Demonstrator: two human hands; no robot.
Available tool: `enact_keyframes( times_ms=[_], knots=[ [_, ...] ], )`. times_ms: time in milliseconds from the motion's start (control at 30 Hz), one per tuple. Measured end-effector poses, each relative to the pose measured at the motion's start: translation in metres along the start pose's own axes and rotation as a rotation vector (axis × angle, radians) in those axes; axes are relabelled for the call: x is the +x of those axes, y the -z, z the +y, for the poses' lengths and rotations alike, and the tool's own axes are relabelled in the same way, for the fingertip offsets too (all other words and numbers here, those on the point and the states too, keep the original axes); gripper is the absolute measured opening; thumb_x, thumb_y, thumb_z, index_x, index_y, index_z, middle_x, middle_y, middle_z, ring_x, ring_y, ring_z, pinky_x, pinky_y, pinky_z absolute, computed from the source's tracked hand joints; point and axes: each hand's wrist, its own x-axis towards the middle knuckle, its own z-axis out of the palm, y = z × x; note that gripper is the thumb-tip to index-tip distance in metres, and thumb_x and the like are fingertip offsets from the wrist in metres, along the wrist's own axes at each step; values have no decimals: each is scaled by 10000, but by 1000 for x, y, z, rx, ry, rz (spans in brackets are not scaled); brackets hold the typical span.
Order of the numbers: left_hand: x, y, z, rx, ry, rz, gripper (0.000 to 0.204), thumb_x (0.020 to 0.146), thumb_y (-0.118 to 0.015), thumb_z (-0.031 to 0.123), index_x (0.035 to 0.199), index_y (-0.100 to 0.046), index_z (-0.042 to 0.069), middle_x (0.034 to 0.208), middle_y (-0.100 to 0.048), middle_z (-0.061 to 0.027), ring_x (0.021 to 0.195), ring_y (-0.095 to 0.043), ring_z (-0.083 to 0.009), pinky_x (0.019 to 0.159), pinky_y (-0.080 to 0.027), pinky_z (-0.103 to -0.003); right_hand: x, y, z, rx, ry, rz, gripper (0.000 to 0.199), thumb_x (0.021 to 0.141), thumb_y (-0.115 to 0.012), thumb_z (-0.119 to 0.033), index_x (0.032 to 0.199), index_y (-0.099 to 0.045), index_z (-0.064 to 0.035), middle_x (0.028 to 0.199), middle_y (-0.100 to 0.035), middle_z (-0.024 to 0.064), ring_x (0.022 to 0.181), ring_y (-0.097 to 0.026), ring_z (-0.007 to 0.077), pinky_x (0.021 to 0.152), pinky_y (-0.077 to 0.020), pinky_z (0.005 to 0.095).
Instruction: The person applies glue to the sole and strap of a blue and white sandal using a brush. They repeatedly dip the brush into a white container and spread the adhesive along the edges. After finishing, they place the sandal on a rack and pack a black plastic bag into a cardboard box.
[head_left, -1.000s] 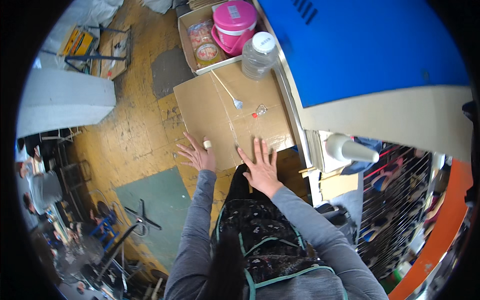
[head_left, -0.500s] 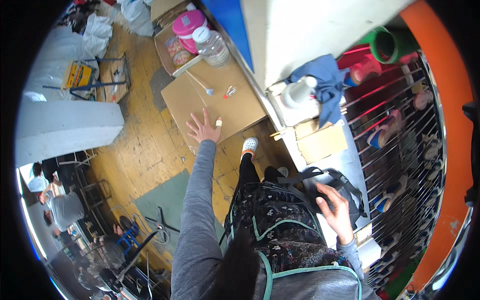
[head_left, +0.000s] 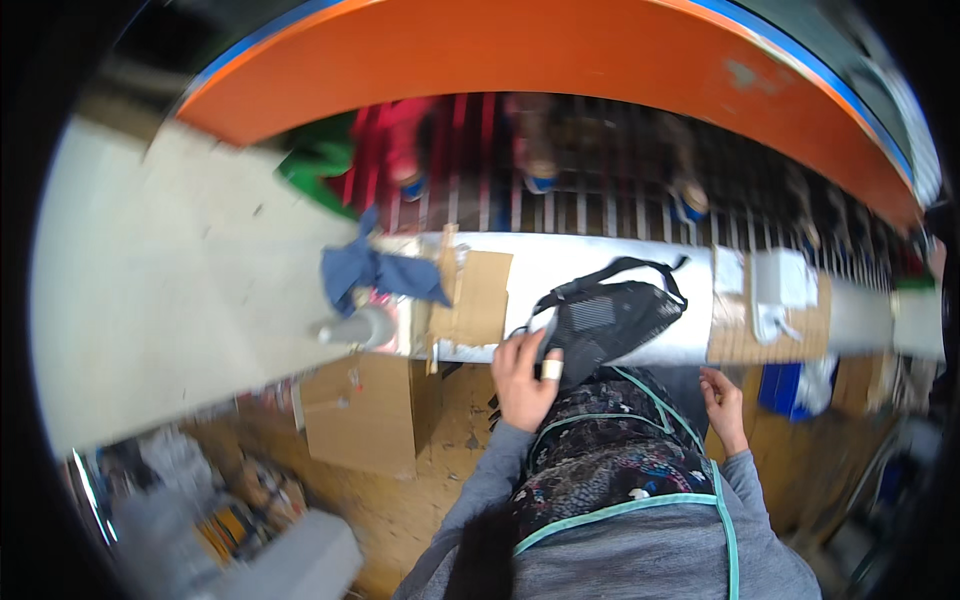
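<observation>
A black bag (head_left: 615, 325) with a mesh panel and straps lies on the pale bench in front of me. My left hand (head_left: 524, 385) is at its near left edge, with a light band round one finger. Its fingers are slightly bent and apart, nearly touching the bag; contact is hard to tell. My right hand (head_left: 724, 408) hangs beside my apron, just in front of the bench edge. Loosely bent and apart, its fingers hold nothing.
Left of the bag are a cardboard piece (head_left: 478, 300), a blue cloth (head_left: 380, 275) and a grey-white bottle (head_left: 365, 328). White boxes (head_left: 785, 280) sit on cardboard at right. Behind the bench runs a metal rack (head_left: 590, 212) of shoes under an orange beam (head_left: 540, 65). A cardboard box (head_left: 360, 410) stands below left.
My view has swung right to face the bench. My left hand has left the cardboard box and come to the bag. My right hand has moved away from the bag to its right.
</observation>
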Motion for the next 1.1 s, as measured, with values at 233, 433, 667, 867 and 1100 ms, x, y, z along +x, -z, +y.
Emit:
enact_keyframes(
  times_ms=[233,433,667,867,1100],
  knots=[
    [39,-66,19,300,-290,-518,937,735,-629,675,1493,-241,286,1513,-64,-313,1384,-24,-536,1004,-34,-750,-162,-53,196,-263,-375,-151,307,809,-610,-110,1112,-639,-72,884,-689,169,826,-666,343,741,-526,418],
    [79,-71,-43,207,137,-165,656,851,-605,426,1418,-406,163,1325,-381,-288,1217,-356,-466,1036,-239,-594,-196,-77,240,-185,-658,-229,338,806,-630,-160,1134,-633,-75,892,-685,172,856,-658,346,764,-520,428],
    [59,-22,-108,592,407,178,762,734,-713,337,1413,-403,182,1298,-378,-287,1187,-354,-445,1012,-268,-550,-115,-65,206,-170,-492,-208,370,805,-644,-191,1153,-624,-69,929,-679,178,891,-653,341,789,-514,426],
    [48,-45,-96,669,369,88,1096,577,-813,571,1483,-244,332,1433,-221,-361,1297,-228,-528,1047,-161,-635,-47,-46,206,-157,-323,-217,399,803,-655,-218,1169,-616,-64,960,-674,184,922,-648,336,810,-510,424],
    [54,-45,-85,701,538,-6,1218,536,-816,599,1502,-108,376,1419,-223,-339,1302,-225,-530,1027,-125,-668,19,-32,239,-175,-182,-259,436,802,-669,-249,1189,-607,-58,996,-668,190,958,-643,330,835,-504,421]
  ],
)
